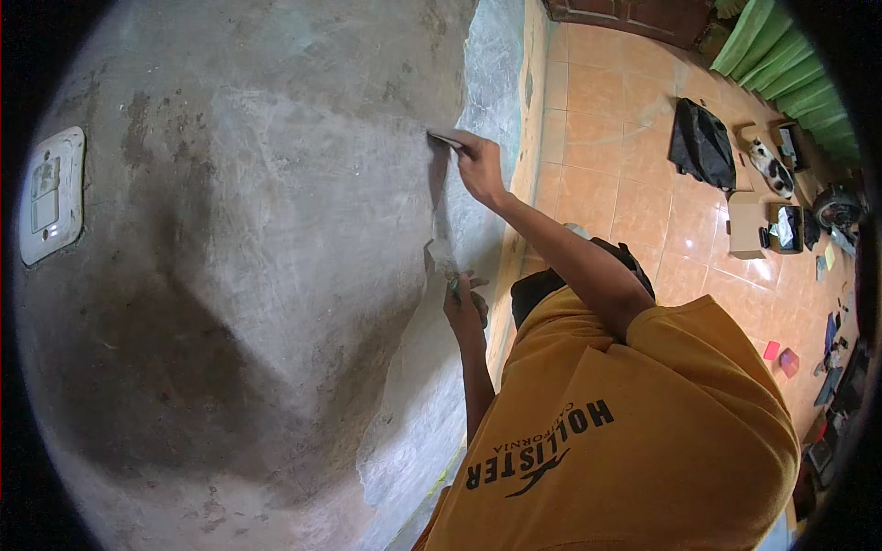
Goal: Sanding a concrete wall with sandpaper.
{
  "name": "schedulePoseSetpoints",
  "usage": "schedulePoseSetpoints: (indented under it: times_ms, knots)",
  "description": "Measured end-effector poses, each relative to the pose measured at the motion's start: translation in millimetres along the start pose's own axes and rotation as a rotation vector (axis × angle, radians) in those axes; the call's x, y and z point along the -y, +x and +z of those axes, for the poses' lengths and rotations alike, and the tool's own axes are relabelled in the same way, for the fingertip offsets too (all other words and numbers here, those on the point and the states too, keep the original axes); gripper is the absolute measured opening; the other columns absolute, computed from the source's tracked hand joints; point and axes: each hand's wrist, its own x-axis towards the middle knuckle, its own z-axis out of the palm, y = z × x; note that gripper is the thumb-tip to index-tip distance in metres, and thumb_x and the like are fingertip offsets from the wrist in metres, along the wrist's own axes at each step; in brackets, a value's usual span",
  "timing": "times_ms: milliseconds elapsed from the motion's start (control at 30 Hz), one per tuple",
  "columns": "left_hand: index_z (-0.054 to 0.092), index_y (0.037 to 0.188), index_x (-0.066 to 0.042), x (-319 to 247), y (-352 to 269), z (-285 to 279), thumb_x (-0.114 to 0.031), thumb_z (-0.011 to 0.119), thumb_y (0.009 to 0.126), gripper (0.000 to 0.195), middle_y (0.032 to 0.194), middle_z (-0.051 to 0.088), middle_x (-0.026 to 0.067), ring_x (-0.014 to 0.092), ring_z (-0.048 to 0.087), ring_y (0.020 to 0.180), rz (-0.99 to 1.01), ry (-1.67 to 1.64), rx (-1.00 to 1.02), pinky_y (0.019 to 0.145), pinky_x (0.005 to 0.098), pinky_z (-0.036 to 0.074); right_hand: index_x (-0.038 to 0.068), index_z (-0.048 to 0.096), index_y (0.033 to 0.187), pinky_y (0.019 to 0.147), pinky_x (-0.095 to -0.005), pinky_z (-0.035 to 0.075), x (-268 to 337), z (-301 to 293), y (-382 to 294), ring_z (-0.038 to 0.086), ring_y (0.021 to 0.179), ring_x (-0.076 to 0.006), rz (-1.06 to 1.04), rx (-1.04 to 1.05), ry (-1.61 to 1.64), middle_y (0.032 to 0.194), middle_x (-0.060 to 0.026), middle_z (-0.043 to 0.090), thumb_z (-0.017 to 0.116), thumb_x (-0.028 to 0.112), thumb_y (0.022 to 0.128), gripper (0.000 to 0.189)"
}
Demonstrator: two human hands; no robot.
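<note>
My right hand (pixel 482 165) grips a thin, flat metal-looking blade (pixel 446 136) whose edge lies at the grey plastered wall (pixel 310 172). Lower down, my left hand (pixel 467 303) holds a putty knife (pixel 441 258) by its greenish handle; its pale-smeared blade points up, close to or at the wall. The fingers of the left hand are partly hidden. Both hands are near the ragged border between the darker grey surface and a lighter whitish band (pixel 493 76). My arms cast broad shadows on the wall.
A white double light switch (pixel 52 196) sits at the far left. On the tiled floor (pixel 586 186) at the right lie a black bag (pixel 703 144), open cardboard boxes (pixel 747 224) and a black-and-white cat (pixel 770 169). A green curtain (pixel 785 62) hangs at the upper right.
</note>
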Motion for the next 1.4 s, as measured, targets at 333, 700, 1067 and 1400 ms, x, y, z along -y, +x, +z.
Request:
schedulePoseSetpoints:
  times_ms: [333,700,1067,1400]
  knots:
    - [0.065,0.116,-0.005,-3.2,-1.3,-1.3,-0.036,0.056,0.107,0.033,0.091,0.073,0.0061,0.005,0.049,0.05,-0.041,0.053,-0.012,0.044,0.0228,0.036,0.001,0.075,0.123,0.1,-0.0287,0.052,-17.7,-14.2,-16.0,0.069,0.104,-0.0154,0.116,0.091,0.016,0.115,-0.0124,0.077,0.038,-0.024,0.079,0.062]
    - [0.065,0.117,-0.007,-6.1,-3.6,11.6,-0.037,0.056,0.107,0.032,0.09,0.074,0.0047,0.005,0.049,0.05,-0.012,0.036,0.005,0.044,0.0214,0.036,-0.001,0.075,0.116,0.088,-0.0315,0.055,-31.0,-13.5,-11.1,0.074,0.094,-0.0224,0.05,0.01,0.112,0.106,-0.0162,0.079,0.044,-0.014,0.078,0.051]
    - [0.065,0.116,-0.007,-7.3,-5.1,9.1,-0.038,0.057,0.107,0.034,0.093,0.074,0.0052,0.005,0.049,0.051,-0.022,0.035,0.004,0.044,0.0227,0.037,0.0,0.075,0.119,0.097,-0.0279,0.051,-8.8,-4.7,2.0,0.069,0.104,-0.0149,0.001,0.012,0.059,0.113,-0.0124,0.077,0.042,-0.02,0.085,0.052]
    - [0.064,0.118,-0.006,-1.8,-3.7,6.8,-0.037,0.056,0.108,0.034,0.093,0.073,0.0052,0.005,0.049,0.051,-0.026,0.006,0.012,0.045,0.0226,0.037,-0.001,0.074,0.118,0.087,-0.0298,0.054,16.5,4.7,8.7,0.07,0.094,-0.0175,0.006,0.009,0.096,0.108,-0.0158,0.078,0.048,-0.012,0.083,0.045]
